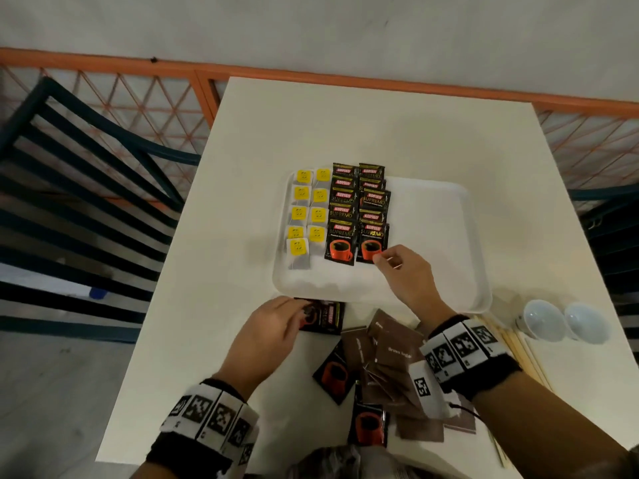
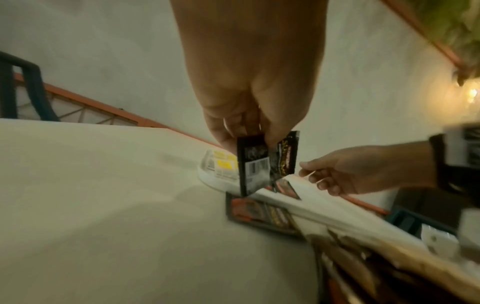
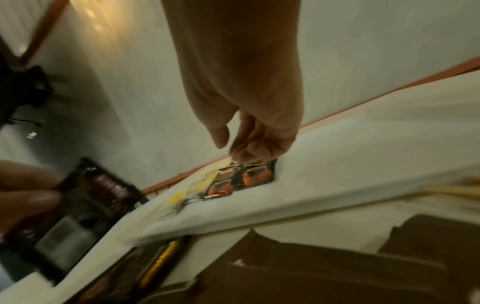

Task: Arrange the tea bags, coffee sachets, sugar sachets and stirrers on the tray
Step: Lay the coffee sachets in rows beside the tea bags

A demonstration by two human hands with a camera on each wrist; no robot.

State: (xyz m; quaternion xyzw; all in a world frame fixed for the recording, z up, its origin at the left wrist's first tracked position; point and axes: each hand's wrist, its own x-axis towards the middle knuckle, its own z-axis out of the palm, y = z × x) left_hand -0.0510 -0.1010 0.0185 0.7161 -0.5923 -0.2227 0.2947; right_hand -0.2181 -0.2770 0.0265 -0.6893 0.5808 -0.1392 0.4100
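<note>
A white tray (image 1: 380, 295) holds two columns of yellow-tagged tea bags (image 1: 307, 216) and, beside them, two columns of black coffee sachets (image 1: 359, 209). My right hand (image 1: 380, 259) hovers over the tray with its fingers loosely curled. Its fingertips are at the near right corner of the closest coffee sachet (image 1: 371, 242), which lies flat (image 3: 257, 174). My left hand (image 2: 259, 142) is just in front of the tray's near edge and pinches two black coffee sachets (image 2: 255, 164) by their top. Another sachet (image 2: 262, 216) lies on the table under them.
Brown sugar sachets (image 1: 394, 354) and loose coffee sachets (image 1: 333, 373) are piled on the table near me. Wooden stirrers (image 1: 515, 344) lie right of the pile, beside two white cups (image 1: 539, 318). The tray's right half is bare. A dark chair (image 1: 69, 188) stands to the left.
</note>
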